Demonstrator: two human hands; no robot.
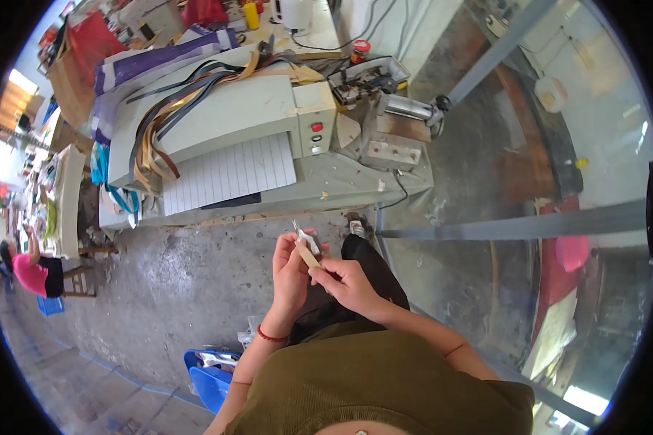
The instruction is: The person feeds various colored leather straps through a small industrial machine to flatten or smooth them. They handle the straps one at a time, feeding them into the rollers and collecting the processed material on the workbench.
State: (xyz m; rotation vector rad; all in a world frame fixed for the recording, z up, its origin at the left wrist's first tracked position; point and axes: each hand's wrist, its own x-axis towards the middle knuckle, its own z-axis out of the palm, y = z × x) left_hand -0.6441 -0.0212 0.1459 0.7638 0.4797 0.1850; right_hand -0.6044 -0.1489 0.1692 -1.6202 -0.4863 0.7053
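Note:
In front of my body, both hands meet above the grey floor. My left hand [290, 272] is closed around a small white object [309, 240] with a thin, metallic-looking pointed tip; its exact kind is too small to make out. A short tan strip [307, 255] lies slantwise between the two hands. Its lower end is pinched by the thumb and fingers of my right hand [347, 281]. Fingers partly cover both things. A red beaded bracelet [272, 336] circles my left wrist.
Ahead stands a grey machine [218, 119] on a covered table, with black, tan and brown strips [168, 109] draped over it. A small metal device [395, 138] is to its right. A blue bin [212, 388] sits by my left side. Far left, a person in pink [30, 275] sits working.

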